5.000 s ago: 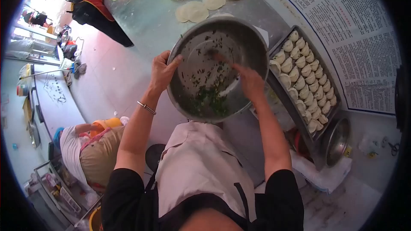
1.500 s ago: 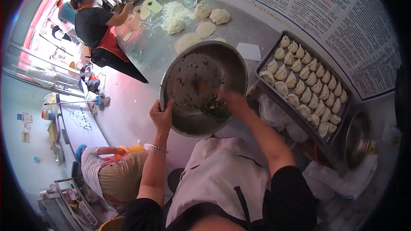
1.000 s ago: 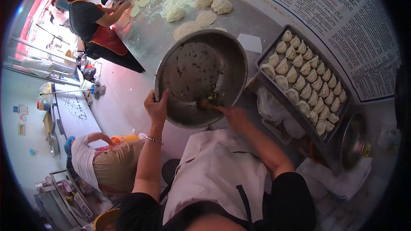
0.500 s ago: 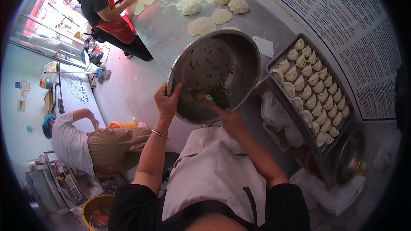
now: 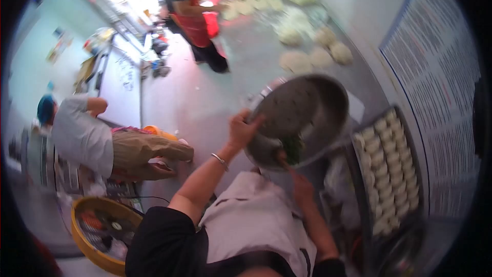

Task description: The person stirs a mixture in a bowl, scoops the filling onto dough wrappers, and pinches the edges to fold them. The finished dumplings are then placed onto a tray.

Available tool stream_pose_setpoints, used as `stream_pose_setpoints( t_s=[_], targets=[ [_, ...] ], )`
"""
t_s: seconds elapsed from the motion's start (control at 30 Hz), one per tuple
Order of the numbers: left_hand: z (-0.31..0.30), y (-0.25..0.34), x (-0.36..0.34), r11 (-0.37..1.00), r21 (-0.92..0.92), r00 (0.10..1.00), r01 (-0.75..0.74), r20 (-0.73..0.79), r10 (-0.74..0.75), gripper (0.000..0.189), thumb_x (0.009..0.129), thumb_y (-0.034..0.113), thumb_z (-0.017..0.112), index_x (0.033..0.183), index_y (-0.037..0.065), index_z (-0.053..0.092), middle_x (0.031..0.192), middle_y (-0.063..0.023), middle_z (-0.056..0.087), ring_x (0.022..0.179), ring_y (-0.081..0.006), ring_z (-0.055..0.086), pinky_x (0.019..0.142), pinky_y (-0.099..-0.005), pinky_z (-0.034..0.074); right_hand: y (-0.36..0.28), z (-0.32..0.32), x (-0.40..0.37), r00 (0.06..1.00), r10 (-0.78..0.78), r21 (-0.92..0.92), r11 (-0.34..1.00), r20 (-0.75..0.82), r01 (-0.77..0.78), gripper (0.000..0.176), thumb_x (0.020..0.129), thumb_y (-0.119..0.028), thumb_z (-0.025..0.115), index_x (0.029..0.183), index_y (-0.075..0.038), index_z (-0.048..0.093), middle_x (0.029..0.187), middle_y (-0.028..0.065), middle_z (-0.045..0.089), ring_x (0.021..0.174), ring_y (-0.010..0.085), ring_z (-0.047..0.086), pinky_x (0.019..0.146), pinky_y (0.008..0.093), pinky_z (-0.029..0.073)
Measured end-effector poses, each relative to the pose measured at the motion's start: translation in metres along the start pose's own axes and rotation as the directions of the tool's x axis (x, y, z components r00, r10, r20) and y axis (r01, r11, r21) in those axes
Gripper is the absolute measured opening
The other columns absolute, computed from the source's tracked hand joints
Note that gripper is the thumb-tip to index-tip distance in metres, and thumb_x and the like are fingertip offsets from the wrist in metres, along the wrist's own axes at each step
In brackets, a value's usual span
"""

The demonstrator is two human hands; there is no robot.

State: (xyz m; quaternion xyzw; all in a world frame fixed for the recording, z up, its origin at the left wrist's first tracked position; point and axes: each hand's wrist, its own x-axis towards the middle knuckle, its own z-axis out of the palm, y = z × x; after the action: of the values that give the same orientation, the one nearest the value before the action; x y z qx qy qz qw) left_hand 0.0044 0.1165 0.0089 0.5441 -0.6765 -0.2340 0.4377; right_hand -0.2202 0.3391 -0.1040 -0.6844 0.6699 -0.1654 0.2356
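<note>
My left hand [image 5: 243,129] grips the rim of a large metal mixing bowl [image 5: 325,107], thumb on the inside, and the bowl tilts toward me. Dark specks cling to its inner wall. Chopped greens [image 5: 293,149] lie in a small heap at the near side. My right hand [image 5: 302,187], smeared by motion, is at the bowl's near rim. A slim brownish shape runs from it into the bowl beside the greens; I cannot tell what it is.
A tray of dumplings [image 5: 384,169] stands at the right. Dough pieces [image 5: 320,57] and flour lie on the metal table [image 5: 251,51]. One person [image 5: 197,15] works at its far end; another [image 5: 84,128] bends at the left. A yellow-rimmed fan [image 5: 84,243] is at lower left.
The view has shifted, so the bowl, table and tray appear farther right and lower. My right hand has moved back from the bowl's inside toward its near rim. The left hand keeps its hold.
</note>
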Motion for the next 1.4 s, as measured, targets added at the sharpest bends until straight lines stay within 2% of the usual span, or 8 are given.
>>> stream_pose_setpoints(
  t_s=[0.23, 0.4, 0.5, 0.7, 0.8, 1.0, 1.17, 1.4],
  targets=[
    [-0.005, 0.029, 0.001, 0.996, -0.08, 0.997, 0.045, 0.065, -0.04, 0.039, 0.082, 0.029, 0.081, 0.073, -0.001, 0.057, 0.06, -0.0087, 0.046, 0.061, -0.0087, 0.04, 0.053, -0.0327, 0.041, -0.052, -0.016, 0.028, 0.933, -0.267, 0.227, 0.919, -0.241, 0.322, 0.057, 0.086, -0.003, 0.054, 0.142, -0.016, 0.053, 0.094, 0.0196, 0.065, 0.083, 0.0378, 0.065, 0.071, 0.0495, 0.053],
    [-0.003, 0.011, -0.001, 0.998, -0.066, 0.998, 0.012, 0.058, -0.008, 0.046, 0.08, 0.034, 0.082, 0.071, 0.0, 0.052, 0.059, -0.0143, 0.041, 0.056, -0.0181, 0.035, 0.052, -0.0378, 0.039, 0.034, -0.011, 0.031, 0.995, -0.006, -0.058, 0.998, 0.095, 0.012, 0.038, 0.096, -0.011, 0.052, 0.133, -0.014, 0.062, 0.1, 0.019, 0.068, 0.094, 0.0385, 0.065, 0.081, 0.0473, 0.053],
    [-0.006, 0.023, -0.003, 1.0, -0.005, 0.999, 0.016, 0.046, -0.015, 0.051, 0.079, 0.036, 0.083, 0.069, 0.0, 0.047, 0.061, -0.014, 0.033, 0.06, -0.0129, 0.032, 0.05, -0.037, 0.036, 0.02, -0.053, 0.069, 0.935, -0.228, 0.053, 0.967, -0.273, 0.251, 0.043, 0.094, -0.01, 0.054, 0.136, -0.019, 0.059, 0.091, 0.0165, 0.065, 0.083, 0.0379, 0.064, 0.072, 0.05, 0.05],
    [-0.006, 0.03, -0.001, 0.998, -0.048, 0.996, -0.049, 0.077, 0.053, 0.04, 0.081, 0.029, 0.083, 0.072, 0.001, 0.055, 0.059, -0.0019, 0.044, 0.061, -0.0085, 0.038, 0.052, -0.0306, 0.038, 0.038, -0.057, 0.068, 0.995, -0.088, -0.094, 0.992, -0.039, 0.084, 0.045, 0.094, -0.008, 0.054, 0.136, -0.022, 0.059, 0.093, 0.0144, 0.066, 0.084, 0.0381, 0.065, 0.072, 0.0485, 0.053],
    [-0.005, 0.024, -0.007, 0.999, 0.017, 0.996, 0.035, 0.085, -0.036, 0.043, 0.081, 0.028, 0.082, 0.072, -0.001, 0.051, 0.06, -0.0124, 0.044, 0.058, -0.0143, 0.036, 0.052, -0.0334, 0.039, 0.098, -0.054, 0.073, 0.863, -0.208, 0.091, 0.956, -0.46, 0.278, 0.043, 0.095, -0.008, 0.052, 0.136, -0.021, 0.06, 0.102, 0.0155, 0.068, 0.091, 0.0388, 0.067, 0.078, 0.0478, 0.054],
    [-0.006, 0.024, -0.006, 0.999, 0.048, 0.997, -0.017, 0.077, 0.013, 0.037, 0.083, 0.023, 0.081, 0.071, 0.001, 0.054, 0.059, -0.0023, 0.044, 0.06, -0.0099, 0.039, 0.053, -0.0302, 0.037, 0.11, -0.041, 0.075, 0.947, 0.264, -0.024, 0.962, -0.183, -0.273, 0.036, 0.095, -0.01, 0.054, 0.129, -0.016, 0.065, 0.12, 0.0182, 0.068, 0.109, 0.037, 0.066, 0.092, 0.0445, 0.052],
    [-0.006, 0.029, -0.006, 0.995, -0.083, 0.996, 0.058, 0.079, -0.051, 0.044, 0.083, 0.025, 0.081, 0.069, 0.001, 0.047, 0.058, -0.0026, 0.042, 0.06, -0.0109, 0.036, 0.053, -0.0311, 0.037, 0.091, -0.005, 0.046, 0.976, 0.031, 0.35, 0.935, -0.216, 0.048, 0.042, 0.097, -0.006, 0.048, 0.134, -0.02, 0.061, 0.104, 0.022, 0.069, 0.095, 0.0414, 0.066, 0.085, 0.0471, 0.053],
    [-0.002, 0.017, -0.007, 0.998, -0.043, 0.998, 0.039, 0.052, -0.037, 0.048, 0.082, 0.027, 0.082, 0.069, 0.001, 0.044, 0.059, -0.0049, 0.037, 0.061, -0.0125, 0.033, 0.052, -0.0315, 0.035, 0.077, -0.095, 0.047, 0.933, 0.289, 0.095, 0.957, -0.216, -0.275, 0.043, 0.094, -0.003, 0.051, 0.132, -0.017, 0.064, 0.11, 0.0225, 0.069, 0.104, 0.0402, 0.066, 0.087, 0.0415, 0.053]
  ],
)
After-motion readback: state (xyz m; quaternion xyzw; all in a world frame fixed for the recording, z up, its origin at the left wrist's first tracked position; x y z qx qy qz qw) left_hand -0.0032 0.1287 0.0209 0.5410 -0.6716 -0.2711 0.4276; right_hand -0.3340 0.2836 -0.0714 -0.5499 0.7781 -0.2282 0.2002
